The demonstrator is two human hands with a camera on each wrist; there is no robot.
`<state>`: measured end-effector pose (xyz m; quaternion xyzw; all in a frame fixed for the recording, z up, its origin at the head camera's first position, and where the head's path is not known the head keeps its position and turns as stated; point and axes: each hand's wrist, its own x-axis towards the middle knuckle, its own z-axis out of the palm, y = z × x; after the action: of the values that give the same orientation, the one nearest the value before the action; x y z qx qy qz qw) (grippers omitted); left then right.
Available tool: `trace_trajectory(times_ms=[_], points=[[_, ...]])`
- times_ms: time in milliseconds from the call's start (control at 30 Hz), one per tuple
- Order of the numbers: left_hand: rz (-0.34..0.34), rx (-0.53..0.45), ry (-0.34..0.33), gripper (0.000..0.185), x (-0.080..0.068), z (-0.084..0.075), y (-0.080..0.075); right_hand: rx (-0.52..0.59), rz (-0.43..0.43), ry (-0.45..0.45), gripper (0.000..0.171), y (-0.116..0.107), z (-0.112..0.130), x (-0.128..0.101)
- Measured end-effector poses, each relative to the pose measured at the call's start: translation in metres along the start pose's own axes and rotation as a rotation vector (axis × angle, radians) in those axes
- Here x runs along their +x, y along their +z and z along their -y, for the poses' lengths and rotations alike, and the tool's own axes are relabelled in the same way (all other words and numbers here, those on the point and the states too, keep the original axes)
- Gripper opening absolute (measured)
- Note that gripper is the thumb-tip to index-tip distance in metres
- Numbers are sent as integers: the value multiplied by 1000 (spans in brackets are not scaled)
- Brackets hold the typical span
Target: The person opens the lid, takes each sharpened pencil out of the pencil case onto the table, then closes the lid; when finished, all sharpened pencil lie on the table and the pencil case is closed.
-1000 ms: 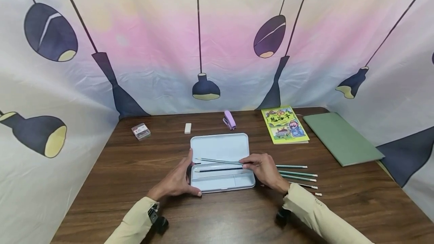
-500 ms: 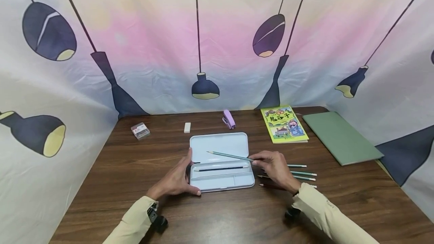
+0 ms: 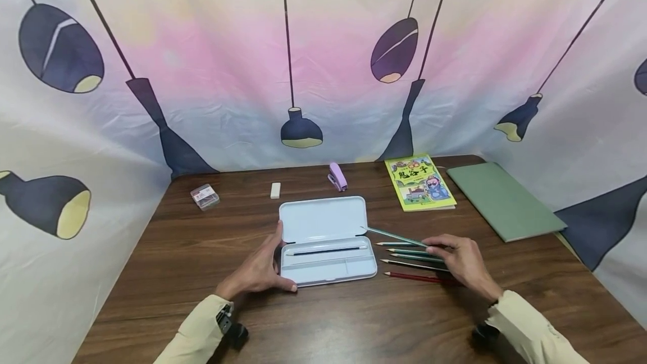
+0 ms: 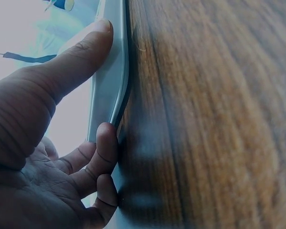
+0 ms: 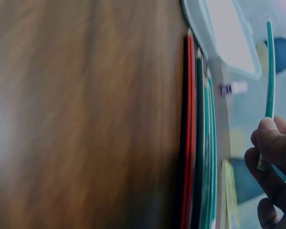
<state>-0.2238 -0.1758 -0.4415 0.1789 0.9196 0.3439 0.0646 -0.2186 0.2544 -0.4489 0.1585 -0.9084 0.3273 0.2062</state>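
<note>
A pale blue pencil case (image 3: 310, 272) lies on the table with its lid raised back, and a dark pencil (image 3: 326, 251) rests in its rear compartment. My left hand (image 3: 259, 265) holds the case's left end, thumb at the front corner and fingers along the side. To the right of the case, my right hand (image 3: 464, 262) pinches a green pencil (image 5: 270, 71) near its eraser end, its tip pointing left toward the case hinge. Under and beside that hand lie several pencils, including a red pencil (image 3: 411, 277) nearest the front and green pencils (image 3: 406, 251) behind.
Along the back of the table (image 3: 212, 263) are a small clear box (image 3: 205, 197), a white eraser (image 3: 275, 190) and a purple stapler (image 3: 337, 177). A yellow booklet (image 3: 420, 183) and a green folder (image 3: 505, 201) lie at the back right. A printed curtain hangs behind.
My right hand has drawn the green pencil away from over the case, rightward to above the loose pencils. My left hand stays at the case; the head view has shifted slightly.
</note>
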Motion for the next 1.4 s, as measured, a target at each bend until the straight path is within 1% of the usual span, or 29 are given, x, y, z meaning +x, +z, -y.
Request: trace_trajectory(times_ms=[167, 367, 533, 667, 767, 867, 967, 1100, 1233, 1300, 1400], points=[[-1, -6, 2, 136, 0, 1, 2, -71, -14, 55, 17, -20, -14, -17], [1, -6, -2, 137, 2, 3, 0, -121, 24, 143, 16, -33, -18, -32], [-8, -1, 8, 137, 5, 1, -4, -138, 45, 121, 17, -38, -14, -37], [-10, 7, 13, 137, 5, 0, -5, -155, 58, 64, 22, -37, -13, -43], [-18, 21, 26, 138, 4, 2, -3, -140, 71, 11, 26, -35, -13, -49], [-25, 21, 40, 139, 1, 3, -2, -126, 82, -24, 29, -32, -15, -54], [-27, 23, 42, 138, 0, 4, 0, -133, 86, -26, 30, -30, -17, -58], [-27, 21, 41, 137, -1, 4, 2, -170, 83, -12, 28, -28, -18, -61], [-27, 24, 41, 136, -1, 4, 2, -188, 100, 12, 22, -29, -16, -62], [-26, 26, 38, 136, -1, 4, 2, -202, 100, 3, 21, -29, -15, -62], [-25, 27, 39, 137, 0, 4, 1, -228, 83, -40, 24, -28, -16, -61]])
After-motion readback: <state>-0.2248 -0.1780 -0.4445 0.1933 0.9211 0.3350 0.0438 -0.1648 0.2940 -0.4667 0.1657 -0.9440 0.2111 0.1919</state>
